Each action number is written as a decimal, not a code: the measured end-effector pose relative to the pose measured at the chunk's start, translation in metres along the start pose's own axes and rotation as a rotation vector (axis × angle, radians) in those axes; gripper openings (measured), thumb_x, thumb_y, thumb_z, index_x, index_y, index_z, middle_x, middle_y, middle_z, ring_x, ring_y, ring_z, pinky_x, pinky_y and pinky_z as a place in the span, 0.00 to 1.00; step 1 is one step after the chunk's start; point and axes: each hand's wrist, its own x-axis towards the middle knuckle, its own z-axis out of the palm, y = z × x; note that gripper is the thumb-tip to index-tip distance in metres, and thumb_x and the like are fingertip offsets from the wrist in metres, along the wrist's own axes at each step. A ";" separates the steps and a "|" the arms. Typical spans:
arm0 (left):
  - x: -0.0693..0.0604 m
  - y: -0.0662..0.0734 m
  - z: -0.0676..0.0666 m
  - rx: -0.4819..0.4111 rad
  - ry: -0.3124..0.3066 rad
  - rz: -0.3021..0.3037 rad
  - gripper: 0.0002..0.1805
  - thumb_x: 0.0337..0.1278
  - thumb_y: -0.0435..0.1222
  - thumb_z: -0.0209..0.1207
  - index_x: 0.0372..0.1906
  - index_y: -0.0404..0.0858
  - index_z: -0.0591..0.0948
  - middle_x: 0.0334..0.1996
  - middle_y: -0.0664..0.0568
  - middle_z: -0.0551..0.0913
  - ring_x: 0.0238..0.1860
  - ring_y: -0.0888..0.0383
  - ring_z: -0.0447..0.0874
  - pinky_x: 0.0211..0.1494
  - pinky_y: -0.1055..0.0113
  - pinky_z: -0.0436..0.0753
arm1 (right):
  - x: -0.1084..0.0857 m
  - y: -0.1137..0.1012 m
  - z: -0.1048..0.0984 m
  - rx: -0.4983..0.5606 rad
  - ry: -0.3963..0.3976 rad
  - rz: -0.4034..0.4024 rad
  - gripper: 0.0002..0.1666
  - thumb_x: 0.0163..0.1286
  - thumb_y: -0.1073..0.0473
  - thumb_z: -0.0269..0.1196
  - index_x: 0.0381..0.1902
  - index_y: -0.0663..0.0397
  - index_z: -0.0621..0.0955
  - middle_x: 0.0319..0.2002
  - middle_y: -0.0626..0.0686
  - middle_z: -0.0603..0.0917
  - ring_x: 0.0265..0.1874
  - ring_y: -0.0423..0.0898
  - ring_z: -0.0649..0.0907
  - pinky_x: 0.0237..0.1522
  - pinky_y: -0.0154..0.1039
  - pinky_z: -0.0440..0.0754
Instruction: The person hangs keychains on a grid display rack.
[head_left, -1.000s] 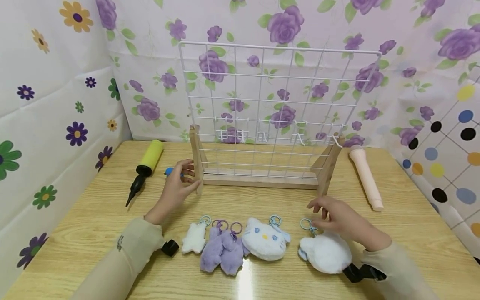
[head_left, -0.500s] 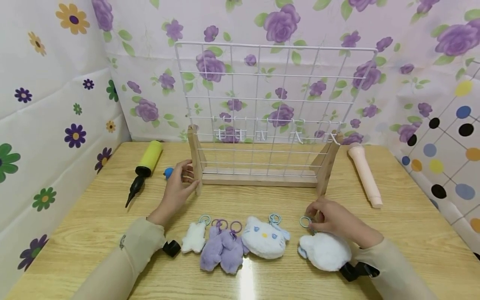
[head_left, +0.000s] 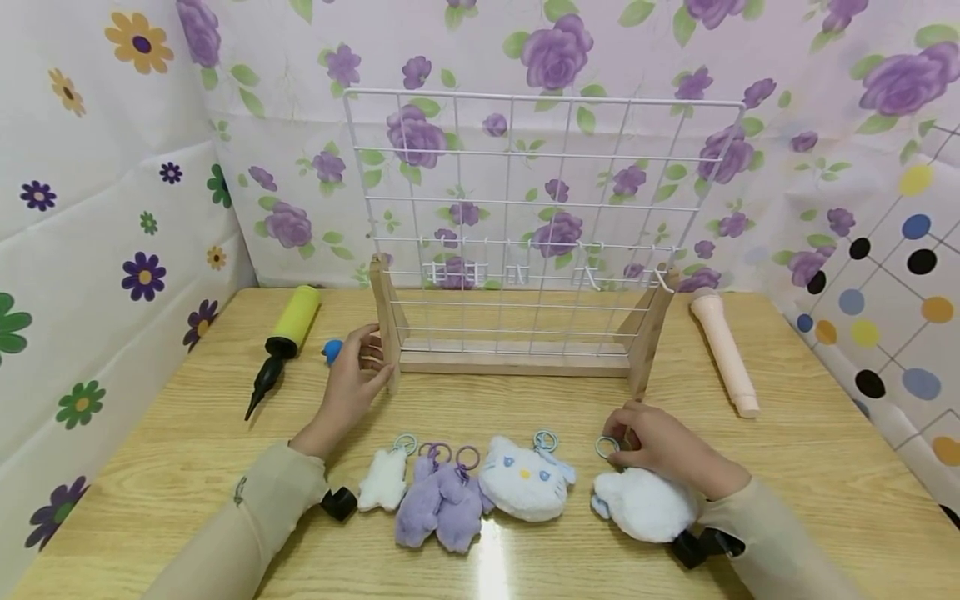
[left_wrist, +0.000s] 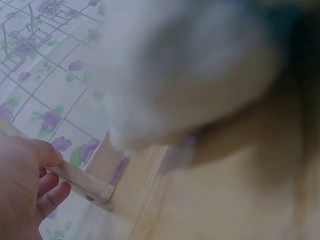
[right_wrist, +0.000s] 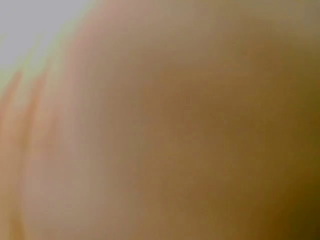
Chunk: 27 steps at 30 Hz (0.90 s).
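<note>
A white wire grid rack (head_left: 510,200) stands on wooden legs, with white hooks (head_left: 517,273) across its lower half. My left hand (head_left: 351,385) grips its left wooden leg (head_left: 385,321); in the left wrist view, the thumb of that hand (left_wrist: 22,185) lies on the leg (left_wrist: 85,182) with fingers below. My right hand (head_left: 671,442) pinches the light-blue ring (head_left: 607,447) of a white plush (head_left: 648,506) at the right. Left of it lie a white cat-face plush (head_left: 525,483), purple plushes (head_left: 438,508) and a small white plush (head_left: 384,479). The right wrist view is blurred.
A yellow-and-black pump (head_left: 294,321) lies at the left, with a small blue object (head_left: 332,351) beside my left hand. A pale pink stick-shaped object (head_left: 724,352) lies right of the rack. Patterned cloth walls (head_left: 292,133) surround the table (head_left: 187,467).
My right hand has moved slightly left and closed its thumb and fingers at the white plush's ring. My left hand stays at the rack's leg. The head view has shifted a little.
</note>
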 end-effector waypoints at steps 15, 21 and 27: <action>0.000 0.000 -0.002 0.017 -0.002 0.014 0.34 0.53 0.21 0.62 0.66 0.27 0.63 0.49 0.35 0.75 0.44 0.44 0.78 0.44 0.54 0.84 | 0.000 -0.003 0.003 0.083 -0.024 0.036 0.11 0.58 0.62 0.69 0.35 0.51 0.77 0.26 0.44 0.76 0.24 0.33 0.72 0.26 0.27 0.73; -0.001 0.000 -0.001 0.020 -0.001 0.013 0.34 0.53 0.21 0.62 0.66 0.27 0.62 0.49 0.34 0.75 0.44 0.44 0.78 0.45 0.53 0.84 | 0.000 -0.004 0.002 0.060 -0.017 0.040 0.11 0.59 0.62 0.69 0.36 0.49 0.77 0.26 0.41 0.77 0.24 0.30 0.72 0.26 0.27 0.74; -0.001 0.001 0.000 0.009 0.000 0.019 0.35 0.53 0.21 0.62 0.66 0.27 0.62 0.49 0.34 0.74 0.44 0.43 0.78 0.45 0.51 0.84 | 0.000 -0.002 0.000 0.073 -0.026 0.039 0.10 0.60 0.62 0.69 0.38 0.50 0.79 0.25 0.40 0.77 0.24 0.30 0.72 0.25 0.27 0.74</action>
